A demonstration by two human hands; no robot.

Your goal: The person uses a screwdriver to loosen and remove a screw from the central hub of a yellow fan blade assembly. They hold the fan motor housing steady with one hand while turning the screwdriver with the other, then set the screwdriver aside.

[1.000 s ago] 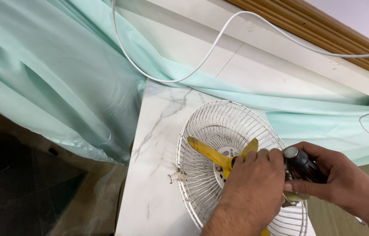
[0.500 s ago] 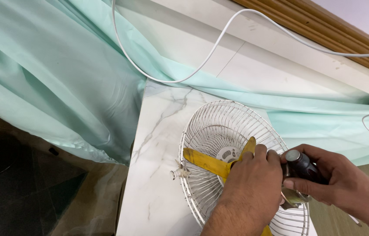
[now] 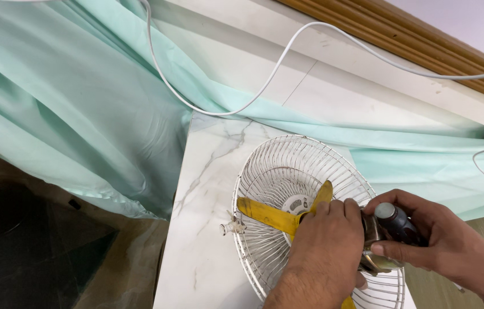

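The fan guard (image 3: 288,171) is thin metal wire, off-white and dull, with grime on its ribs. Inside it, the yellow blades (image 3: 265,213) look like smooth plastic with a faint sheen. At three o'clock from the guard, the right hand (image 3: 442,243) holds a dark tool handle (image 3: 398,222), glossy plastic, against a shiny metal part (image 3: 375,232). The slab (image 3: 207,189) underneath is polished white marble with grey veins. At nine o'clock hangs soft, matt mint cloth (image 3: 70,109). At twelve o'clock runs a smooth white cable (image 3: 265,86), beyond it ridged wood trim (image 3: 425,34).
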